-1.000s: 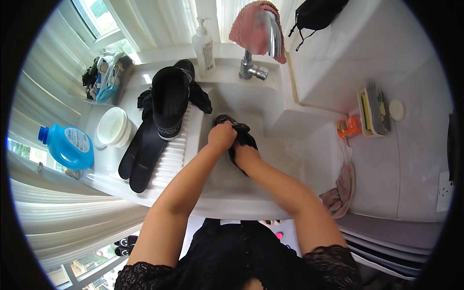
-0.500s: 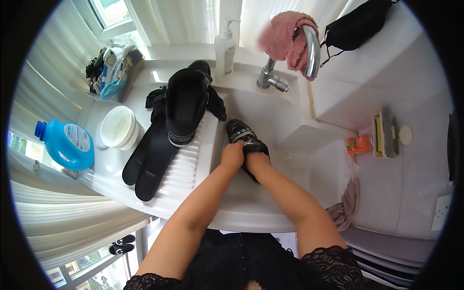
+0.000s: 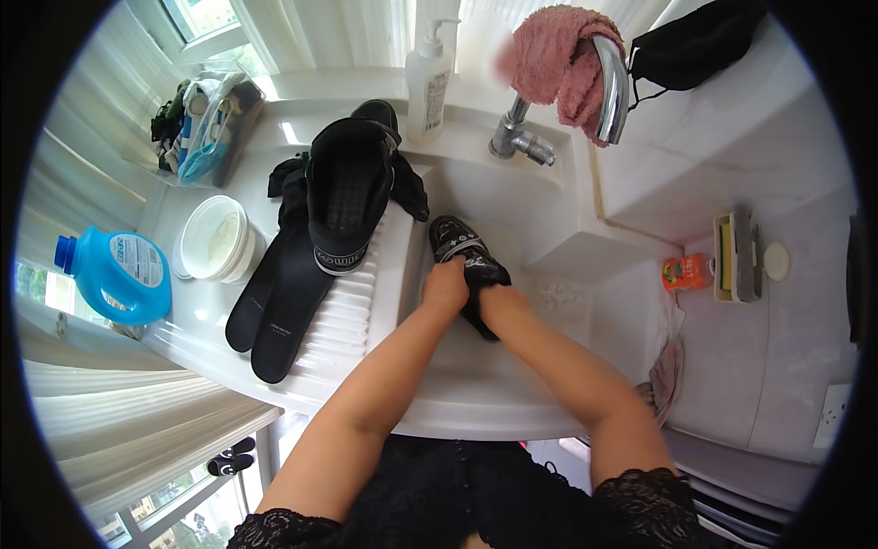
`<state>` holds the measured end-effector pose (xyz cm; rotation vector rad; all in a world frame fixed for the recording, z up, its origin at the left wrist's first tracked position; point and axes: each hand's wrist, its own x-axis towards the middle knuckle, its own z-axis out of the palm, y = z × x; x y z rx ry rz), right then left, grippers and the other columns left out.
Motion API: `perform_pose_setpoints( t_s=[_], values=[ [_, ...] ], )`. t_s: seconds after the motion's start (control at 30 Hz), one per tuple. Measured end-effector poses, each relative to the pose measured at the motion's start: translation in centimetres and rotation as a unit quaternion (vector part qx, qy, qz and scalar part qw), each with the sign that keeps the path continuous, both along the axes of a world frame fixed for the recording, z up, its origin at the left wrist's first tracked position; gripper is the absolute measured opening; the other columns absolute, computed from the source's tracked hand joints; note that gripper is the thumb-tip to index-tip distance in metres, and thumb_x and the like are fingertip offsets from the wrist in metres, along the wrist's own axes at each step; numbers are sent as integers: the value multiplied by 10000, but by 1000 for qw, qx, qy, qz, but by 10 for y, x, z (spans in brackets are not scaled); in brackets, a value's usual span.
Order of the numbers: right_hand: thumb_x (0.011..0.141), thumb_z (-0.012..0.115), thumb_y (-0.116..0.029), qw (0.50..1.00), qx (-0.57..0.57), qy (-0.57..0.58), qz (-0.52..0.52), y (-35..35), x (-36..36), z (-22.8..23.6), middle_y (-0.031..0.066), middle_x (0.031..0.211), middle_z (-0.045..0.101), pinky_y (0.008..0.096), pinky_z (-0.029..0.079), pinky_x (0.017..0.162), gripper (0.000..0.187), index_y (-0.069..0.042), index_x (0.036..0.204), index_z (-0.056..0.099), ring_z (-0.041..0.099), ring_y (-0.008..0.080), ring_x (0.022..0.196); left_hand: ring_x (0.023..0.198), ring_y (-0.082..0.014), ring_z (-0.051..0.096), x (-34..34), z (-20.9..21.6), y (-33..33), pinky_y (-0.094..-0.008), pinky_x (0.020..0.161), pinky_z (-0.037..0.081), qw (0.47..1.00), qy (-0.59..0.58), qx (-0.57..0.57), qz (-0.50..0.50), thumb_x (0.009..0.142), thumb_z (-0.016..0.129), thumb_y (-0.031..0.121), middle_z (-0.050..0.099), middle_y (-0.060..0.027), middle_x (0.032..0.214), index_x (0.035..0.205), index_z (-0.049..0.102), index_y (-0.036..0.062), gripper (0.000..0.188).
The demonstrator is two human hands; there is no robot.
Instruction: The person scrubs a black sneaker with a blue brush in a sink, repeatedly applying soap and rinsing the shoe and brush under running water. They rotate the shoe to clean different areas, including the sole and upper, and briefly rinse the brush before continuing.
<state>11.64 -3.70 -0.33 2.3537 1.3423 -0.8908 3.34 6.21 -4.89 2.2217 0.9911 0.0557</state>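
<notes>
Down in the white sink basin (image 3: 540,375), a black shoe (image 3: 455,240) with white markings and a grey band lies with its toe pointing away from me. My left hand (image 3: 445,284) is closed on the left side of its upper. At the shoe's opening is my right hand (image 3: 503,304); its fingers are hidden in or behind the shoe. On the ribbed washboard to the left rests another black shoe (image 3: 320,215), its opening facing up. Two flat black insoles (image 3: 285,334) lie beside it, partly overlapping.
Left of the insoles stand a white tub (image 3: 219,240) and a blue detergent bottle (image 3: 119,276); a clear bin (image 3: 206,128) is behind. A pump bottle (image 3: 427,87) stands at the back. The faucet (image 3: 613,87) carries a pink cloth (image 3: 562,59). An orange container (image 3: 686,272) sits right.
My right hand has shifted slightly at the shoe's opening and its wrist sits more to the right. The left hand keeps its grip. The whole view has shifted a little.
</notes>
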Motion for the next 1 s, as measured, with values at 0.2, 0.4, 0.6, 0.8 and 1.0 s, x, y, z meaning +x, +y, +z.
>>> perform_pose_setpoints(
  t_s=[0.2,0.4,0.6,0.8,1.0],
  values=[
    [877,493,-113,1000,12,15,-20,-18,2,30,214,1092,649,432,528,820,314,4,1139,619,646,326,1004,1086,-383,580,4,1,13,-441,937,464,993,20,-103,47,780,511,70,620,-217,1143,1230,585,77,456],
    [903,456,-162,977,136,26,-165,24,5,-47,203,1077,655,443,516,842,274,-18,993,671,641,340,995,1103,-372,576,10,-6,14,-432,961,448,981,19,-167,100,772,479,101,610,-227,1167,1265,568,80,502],
    [915,500,-200,998,59,-29,6,-60,26,61,176,1023,623,448,520,726,383,-176,1297,504,644,342,927,925,-342,664,12,26,17,-391,755,555,955,18,-258,144,769,483,72,631,-220,1134,1282,552,64,518],
    [934,500,-260,998,49,-40,21,-98,11,83,171,951,649,444,511,731,340,-105,1236,508,652,344,884,893,-333,674,12,9,15,-378,727,566,969,11,-219,116,767,510,78,641,-216,1113,1269,562,60,504],
    [894,504,-193,982,176,-68,-14,-17,8,-26,162,760,682,460,530,632,335,-72,1205,534,671,343,734,1054,-371,605,15,-5,11,-404,915,489,980,0,-180,86,757,531,85,625,-220,1142,1218,601,69,467]
  ],
)
